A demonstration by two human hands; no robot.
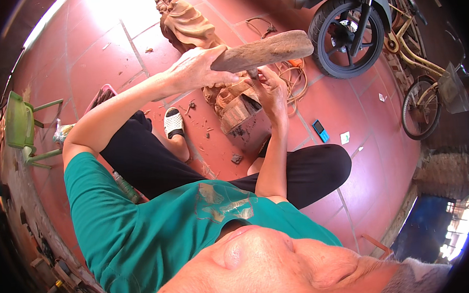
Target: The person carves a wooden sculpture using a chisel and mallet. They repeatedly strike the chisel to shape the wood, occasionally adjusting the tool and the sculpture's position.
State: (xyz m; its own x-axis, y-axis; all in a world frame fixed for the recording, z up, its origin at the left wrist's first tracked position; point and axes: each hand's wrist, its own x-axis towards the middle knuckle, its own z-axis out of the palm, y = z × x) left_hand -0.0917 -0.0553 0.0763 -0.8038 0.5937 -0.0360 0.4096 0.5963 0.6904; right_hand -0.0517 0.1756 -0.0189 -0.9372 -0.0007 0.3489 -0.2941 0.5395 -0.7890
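My left hand [200, 70] is wrapped round the narrow end of a thick wooden mallet [271, 48], a worn, club-like bar reaching to the right. Just beneath the mallet, my right hand [271, 90] is closed round a slim upright tool, probably a chisel [252, 74]; only its top end shows, and its blade is hidden. The mallet's underside looks close to that end, but I cannot tell whether they touch. In front of me a carved wooden statue [186, 21] with draped folds lies on the floor, its rough base [238, 113] towards me and its middle covered by my hands.
Wood chips [190, 106] litter the red tiled floor. An orange cord [295, 83] coils beside the statue. A blue phone [320, 131] lies to the right, a motorbike wheel [347, 36] and a bicycle [420, 105] beyond. A green plastic chair [21, 121] is at left.
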